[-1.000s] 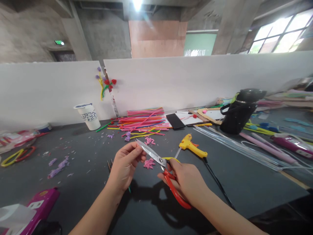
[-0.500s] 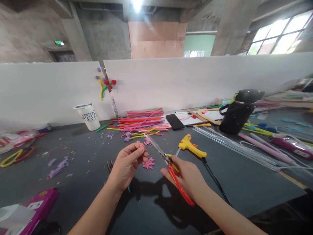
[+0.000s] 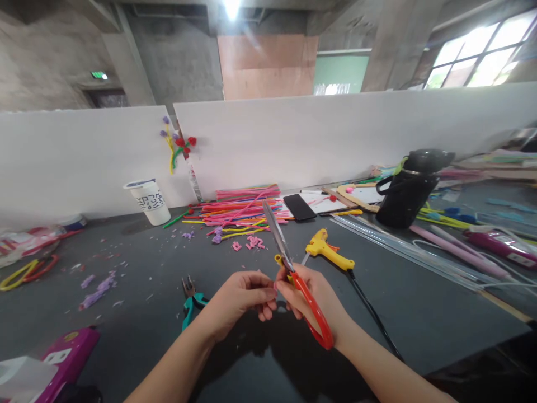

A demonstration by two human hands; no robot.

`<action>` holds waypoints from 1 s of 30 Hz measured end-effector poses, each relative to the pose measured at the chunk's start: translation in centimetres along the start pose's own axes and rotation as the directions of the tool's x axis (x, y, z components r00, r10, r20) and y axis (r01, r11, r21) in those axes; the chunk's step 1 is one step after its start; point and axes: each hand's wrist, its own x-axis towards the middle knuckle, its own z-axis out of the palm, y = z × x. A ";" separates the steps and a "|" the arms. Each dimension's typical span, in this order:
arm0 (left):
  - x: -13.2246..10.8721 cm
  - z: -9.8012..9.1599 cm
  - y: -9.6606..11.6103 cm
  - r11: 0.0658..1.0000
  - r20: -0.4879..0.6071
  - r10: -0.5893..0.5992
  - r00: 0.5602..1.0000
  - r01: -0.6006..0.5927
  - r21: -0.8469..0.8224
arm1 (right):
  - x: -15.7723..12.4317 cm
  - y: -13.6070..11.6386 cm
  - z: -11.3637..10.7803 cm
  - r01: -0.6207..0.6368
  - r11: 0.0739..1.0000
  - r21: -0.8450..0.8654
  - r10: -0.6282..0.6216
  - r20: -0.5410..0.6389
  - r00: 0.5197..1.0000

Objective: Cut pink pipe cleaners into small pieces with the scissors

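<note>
- Scissors (image 3: 305,291) slant upward in the right hand (image 3: 323,290), which grips them with a yellow stem (image 3: 278,259).
- Left hand (image 3: 244,294) close beside the right's fingertips, thumb bent toward forefinger; cannot tell whether it pinches anything.
- Pink pieces (image 3: 254,242) lie beyond, pliers (image 3: 191,305) left of the hands, glue gun (image 3: 329,252) to the right.

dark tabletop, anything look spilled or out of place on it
Small loose scraps lie scattered over its left side, around the purple fuzzy pieces, untidy like trimmings. The white patterned cup looks tilted, perhaps just lens distortion. No liquid spill or breakage stands out.
</note>
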 end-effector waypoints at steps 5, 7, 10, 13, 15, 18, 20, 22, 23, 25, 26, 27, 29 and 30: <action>0.0 0.0 0.0 0.999 0.014 -0.013 1.000 0.012 0.040 | -0.1 0.1 -0.1 0.036 0.998 -0.050 -0.034 0.050 0.998; 0.1 0.0 -0.2 0.997 0.002 0.016 1.000 -0.016 0.073 | -0.1 0.1 -0.1 0.035 0.991 -0.132 -0.032 0.024 0.999; 0.4 0.0 -0.5 0.989 -0.074 0.114 0.991 -0.106 0.103 | 0.0 0.2 0.0 0.052 0.959 -0.280 -0.067 -0.044 0.997; 0.7 0.0 -0.8 0.978 -0.146 0.179 0.973 -0.160 0.131 | 0.2 0.5 0.2 0.096 0.923 -0.372 -0.142 -0.098 0.985; 0.8 0.0 -0.9 0.972 -0.160 0.198 0.967 -0.172 0.162 | 0.4 0.6 0.3 0.111 0.906 -0.409 -0.178 -0.129 0.975; 0.9 0.0 -1.0 0.963 -0.176 0.204 0.963 -0.165 0.214 | 0.6 0.8 0.5 0.106 0.890 -0.444 -0.191 -0.153 0.969; 0.8 0.1 -1.1 0.953 -0.190 0.209 0.959 -0.156 0.261 | 0.8 0.9 0.6 0.103 0.886 -0.452 -0.195 -0.162 0.967; 0.8 0.2 -1.3 0.940 -0.202 0.217 0.955 -0.149 0.305 | 0.9 1.0 0.6 0.103 0.883 -0.458 -0.204 -0.176 0.963; 0.8 0.2 -1.4 0.934 -0.206 0.224 0.953 -0.150 0.324 | 0.9 1.0 0.7 0.106 0.882 -0.460 -0.210 -0.182 0.961; 0.8 0.4 -1.5 0.925 -0.213 0.239 0.947 -0.156 0.345 | 0.9 1.1 0.7 0.117 0.881 -0.458 -0.224 -0.185 0.957; 0.7 0.4 -1.5 0.924 -0.219 0.242 0.945 -0.156 0.349 | 0.9 1.1 0.7 0.125 0.882 -0.455 -0.231 -0.184 0.956; 0.7 0.5 -1.5 0.926 -0.224 0.240 0.945 -0.154 0.345 | 0.9 1.1 0.8 0.133 0.883 -0.451 -0.237 -0.183 0.954; 0.7 0.5 -1.2 0.935 -0.235 0.231 0.944 -0.148 0.322 | 0.9 1.1 0.7 0.147 0.882 -0.447 -0.250 -0.180 0.951; 0.7 0.4 -1.0 0.941 -0.244 0.229 0.942 -0.151 0.301 | 0.9 1.1 0.7 0.154 0.879 -0.451 -0.258 -0.179 0.949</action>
